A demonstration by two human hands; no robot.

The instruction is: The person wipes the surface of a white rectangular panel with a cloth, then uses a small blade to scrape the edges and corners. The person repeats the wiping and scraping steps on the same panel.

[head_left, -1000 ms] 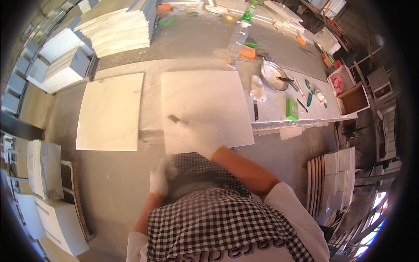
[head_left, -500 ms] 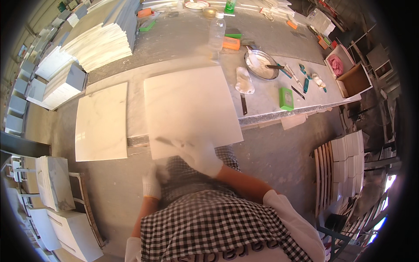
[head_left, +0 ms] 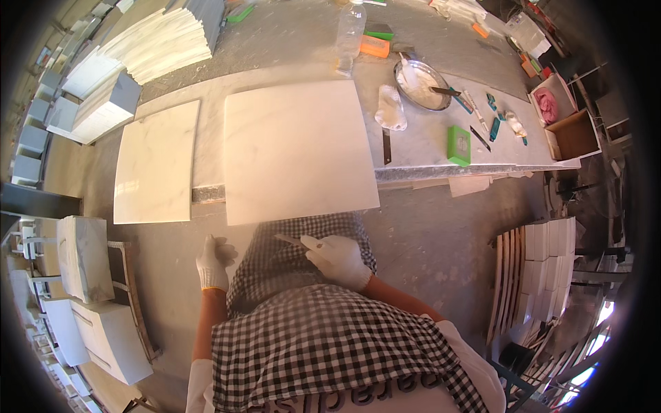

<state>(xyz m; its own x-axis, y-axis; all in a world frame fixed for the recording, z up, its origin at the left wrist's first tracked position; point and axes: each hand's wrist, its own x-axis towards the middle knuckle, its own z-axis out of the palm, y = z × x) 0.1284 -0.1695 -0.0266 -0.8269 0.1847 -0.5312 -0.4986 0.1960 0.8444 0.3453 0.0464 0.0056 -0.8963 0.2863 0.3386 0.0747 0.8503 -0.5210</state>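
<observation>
My right hand (head_left: 339,260), in a white knit glove, is closed on a thin flat blade (head_left: 289,240) that points left in front of my checked apron. My left hand (head_left: 216,259), gloved the same way, hangs lower left of the larger slab with fingers loosely bent and thumb apart; nothing shows in it. A square, white, grey-veined stone slab (head_left: 299,151) lies on the bench, its near edge jutting out toward me above both hands. To its left a smaller, similar slab (head_left: 157,164) also overhangs the bench edge.
Right of the slabs on the bench (head_left: 420,155) lie a metal bowl of white paste (head_left: 421,86), a white bundle (head_left: 390,108), a dark blade (head_left: 387,146), a green block (head_left: 458,145) and an open box (head_left: 575,131). A clear bottle (head_left: 351,34) stands behind. Stacked slabs (head_left: 158,45) rise far left.
My right hand has drawn back with the blade from the larger slab's near edge toward my apron. My left hand has moved left. The view has tilted slightly downward.
</observation>
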